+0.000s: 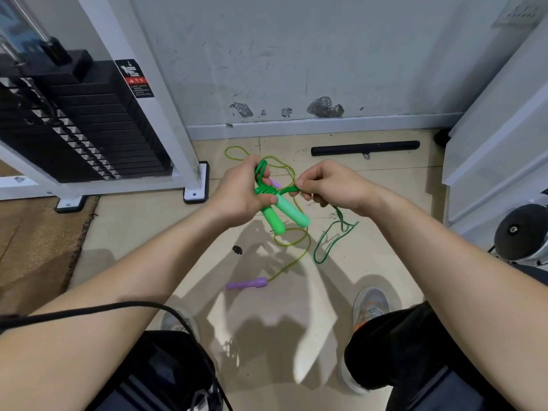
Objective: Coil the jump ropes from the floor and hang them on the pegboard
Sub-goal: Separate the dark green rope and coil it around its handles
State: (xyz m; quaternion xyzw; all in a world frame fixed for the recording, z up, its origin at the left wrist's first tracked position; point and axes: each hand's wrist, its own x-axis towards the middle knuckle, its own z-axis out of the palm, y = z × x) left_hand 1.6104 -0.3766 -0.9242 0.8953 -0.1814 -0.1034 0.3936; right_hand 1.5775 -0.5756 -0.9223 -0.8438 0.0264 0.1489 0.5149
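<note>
Currently both hands are raised over the beige tiled floor [133, 232], working on a green plastic-cord jump rope [264, 189]. The left hand [240, 194] grips the bundle where the cord is looped and wrapped, its fingers [252, 166] curled round the loops and its thumb pressed against the top of the two pale green cylindrical handles [274, 218], which hang side by side and tilt down to the right. The right hand [335, 185] pinches a strand of the same cord between the thumb and curled fingers [305, 180], just beside the wrap, and the slack trails from that hand in a loose green loop [321, 247] down toward the floor. A yellow-green cord jump rope [307, 250] lies sprawled on the floor beneath the hands, with one purple plastic handle [247, 283] lying flat near the floor's middle and another purple tip showing just behind the left fingers. A black cylindrical bar [364, 147] lies along the floor's far edge by the wall. A black weight stack [89, 129] in a white metal frame [166, 99] stands at the far left corner, and a grey sneaker [372, 304] rests near the floor's near edge
</note>
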